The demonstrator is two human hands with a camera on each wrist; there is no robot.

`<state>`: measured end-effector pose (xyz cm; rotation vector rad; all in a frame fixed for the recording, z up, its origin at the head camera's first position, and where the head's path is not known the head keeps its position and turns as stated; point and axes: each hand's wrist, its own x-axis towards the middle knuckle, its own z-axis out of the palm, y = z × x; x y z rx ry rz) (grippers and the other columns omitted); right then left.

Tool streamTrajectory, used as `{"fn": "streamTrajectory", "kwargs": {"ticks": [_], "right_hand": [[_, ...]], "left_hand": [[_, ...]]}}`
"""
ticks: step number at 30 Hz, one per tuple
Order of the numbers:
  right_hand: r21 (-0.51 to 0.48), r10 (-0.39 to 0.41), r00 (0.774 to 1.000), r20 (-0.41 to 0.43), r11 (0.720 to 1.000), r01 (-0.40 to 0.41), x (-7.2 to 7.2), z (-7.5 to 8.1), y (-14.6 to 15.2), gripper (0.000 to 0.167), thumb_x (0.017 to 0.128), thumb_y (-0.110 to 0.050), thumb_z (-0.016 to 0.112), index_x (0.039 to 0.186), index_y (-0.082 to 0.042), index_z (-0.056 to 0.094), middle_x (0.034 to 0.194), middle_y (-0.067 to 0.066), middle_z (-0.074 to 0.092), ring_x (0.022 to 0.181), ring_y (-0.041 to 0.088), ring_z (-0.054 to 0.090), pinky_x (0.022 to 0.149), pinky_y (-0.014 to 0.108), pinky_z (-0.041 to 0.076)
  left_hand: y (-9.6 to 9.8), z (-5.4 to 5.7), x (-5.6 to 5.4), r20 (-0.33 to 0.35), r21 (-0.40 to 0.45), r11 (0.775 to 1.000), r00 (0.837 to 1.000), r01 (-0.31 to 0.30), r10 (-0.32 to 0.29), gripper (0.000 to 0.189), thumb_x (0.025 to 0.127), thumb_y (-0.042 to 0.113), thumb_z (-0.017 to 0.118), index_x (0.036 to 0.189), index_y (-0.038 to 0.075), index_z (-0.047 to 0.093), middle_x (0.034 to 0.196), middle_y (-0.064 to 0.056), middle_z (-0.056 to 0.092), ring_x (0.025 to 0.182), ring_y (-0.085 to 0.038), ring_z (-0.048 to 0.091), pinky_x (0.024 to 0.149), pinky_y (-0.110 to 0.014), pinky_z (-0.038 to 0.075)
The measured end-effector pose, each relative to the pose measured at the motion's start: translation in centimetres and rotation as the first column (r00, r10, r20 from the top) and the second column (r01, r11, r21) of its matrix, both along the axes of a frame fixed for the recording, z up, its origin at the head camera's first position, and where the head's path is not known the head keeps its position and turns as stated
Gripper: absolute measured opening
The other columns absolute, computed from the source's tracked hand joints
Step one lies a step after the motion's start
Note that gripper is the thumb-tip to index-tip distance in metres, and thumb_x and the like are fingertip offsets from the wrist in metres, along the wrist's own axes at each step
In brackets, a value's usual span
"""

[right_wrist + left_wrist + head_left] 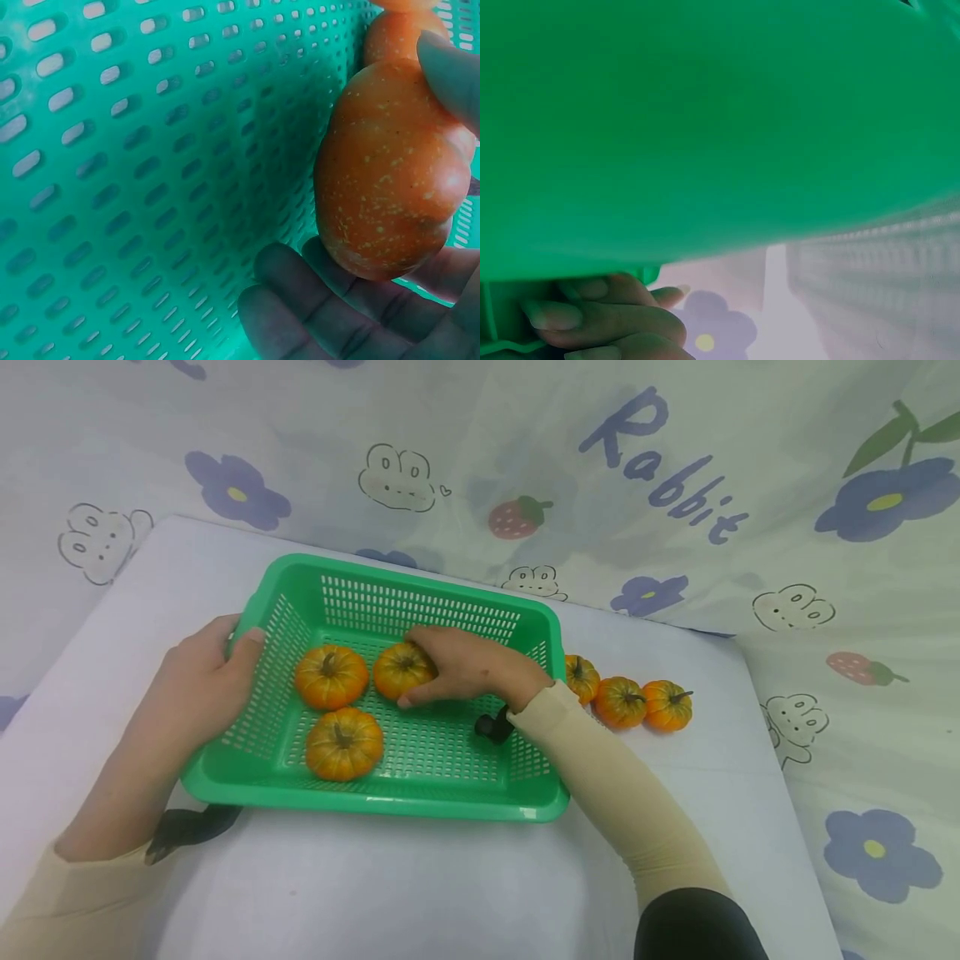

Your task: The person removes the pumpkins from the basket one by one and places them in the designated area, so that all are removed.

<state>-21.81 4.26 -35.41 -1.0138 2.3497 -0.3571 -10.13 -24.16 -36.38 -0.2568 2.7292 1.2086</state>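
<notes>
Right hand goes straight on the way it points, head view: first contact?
Past the held pumpkin, the right hand would probably meet the upper-left pumpkin in the basket first; gap and depth are unclear.

You worked in what looked like a curtained-off nook: the white worktop [420, 893] was screened behind and along both sides by pale cloth [465, 410]. Rabbit faces [397, 477], purple flowers [238, 489], strawberries [517, 518] and the word "Rabbit" [663, 464] covered it. Your views showed too little to tell a home from a makeshift studio.
</notes>
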Motion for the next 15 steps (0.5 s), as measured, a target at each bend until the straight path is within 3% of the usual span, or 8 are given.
{"fn": "streamTrajectory", "kwargs": {"ticks": [7,15], "right_hand": [[-0.008,-0.024,1.000,-0.009,1.000,0.023,-0.13,0.06,-0.07,0.090,0.091,-0.056,0.078,0.156,-0.008,0.039,0.142,0.005,0.056,0.123,0.015,0.053,0.108,0.033,0.044],[-0.131,-0.074,0.997,-0.023,0.989,0.070,-0.41,0.96,0.43,0.090,0.089,-0.055,0.079,0.155,-0.008,0.040,0.137,0.003,0.057,0.119,0.014,0.055,0.106,0.032,0.045]], "left_hand": [[-0.10,0.02,-0.08,0.002,-0.008,1.000,1.000,-0.001,0.001,0.075,0.111,0.052,0.024,0.162,-0.004,0.023,0.115,-0.030,0.059,0.075,-0.032,0.065,0.054,-0.042,0.056],[-0.21,0.09,-0.13,0.001,-0.012,1.000,1.000,0.003,-0.003,0.075,0.111,0.051,0.024,0.162,-0.003,0.025,0.117,-0.029,0.058,0.080,-0.035,0.064,0.056,-0.040,0.054]]}}
